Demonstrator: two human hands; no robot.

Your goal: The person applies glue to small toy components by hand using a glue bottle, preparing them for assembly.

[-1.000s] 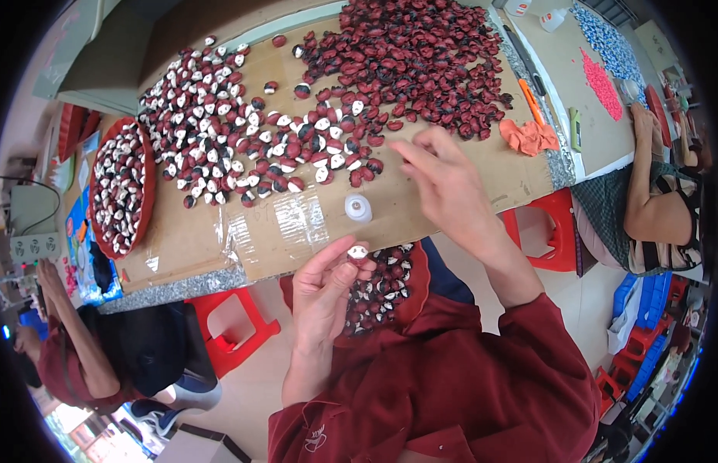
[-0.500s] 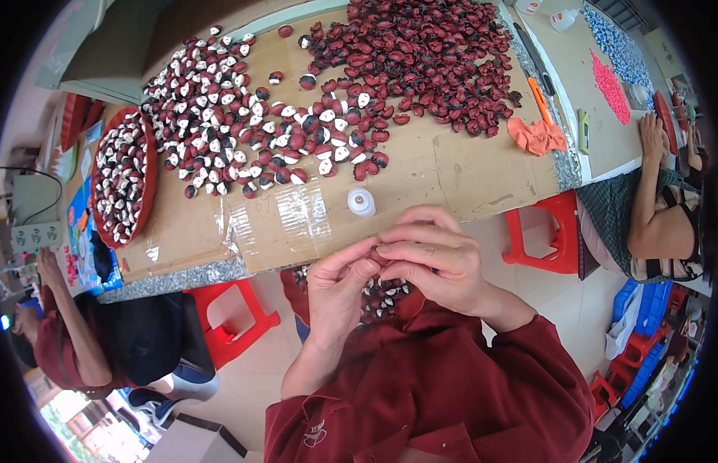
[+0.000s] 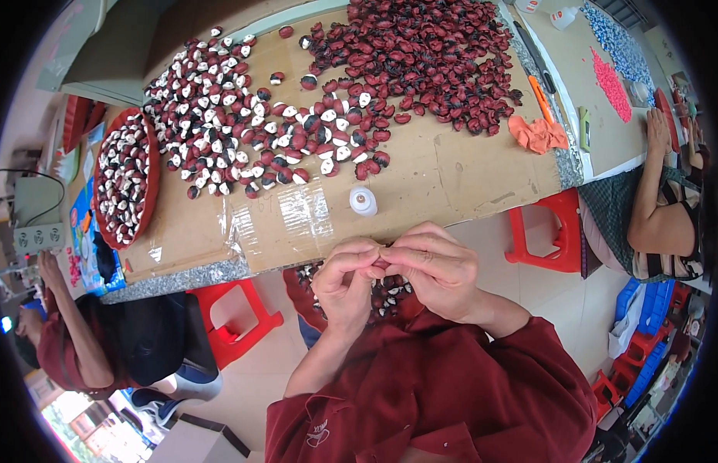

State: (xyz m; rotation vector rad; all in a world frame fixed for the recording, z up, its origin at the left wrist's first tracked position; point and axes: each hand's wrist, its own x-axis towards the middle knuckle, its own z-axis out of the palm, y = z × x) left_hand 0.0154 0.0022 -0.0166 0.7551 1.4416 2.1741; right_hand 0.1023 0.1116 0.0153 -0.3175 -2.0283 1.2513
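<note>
Just off the table's near edge, my left hand point(image 3: 345, 285) and my right hand point(image 3: 438, 270) meet fingertip to fingertip. Both are closed in a pinch on one small dark red piece point(image 3: 380, 264), mostly hidden by the fingers. Below them, on my lap, a red tray point(image 3: 296, 299) holds several small dark red, black and white pieces point(image 3: 391, 293). A small white bottle with a nozzle point(image 3: 363, 201) stands upright on the cardboard, beyond my hands.
Cardboard point(image 3: 421, 181) covers the table. On it lie a heap of dark red shell-like pieces point(image 3: 428, 62), red-and-white pieces point(image 3: 212, 116), a filled red tray point(image 3: 152, 185) and an orange cloth point(image 3: 538, 135). Co-workers sit at left and right, near red stools point(image 3: 556, 231).
My hands have drawn slightly down toward me. My right fingers, stretched over the piece before, now curl in and pinch it against my left fingertips.
</note>
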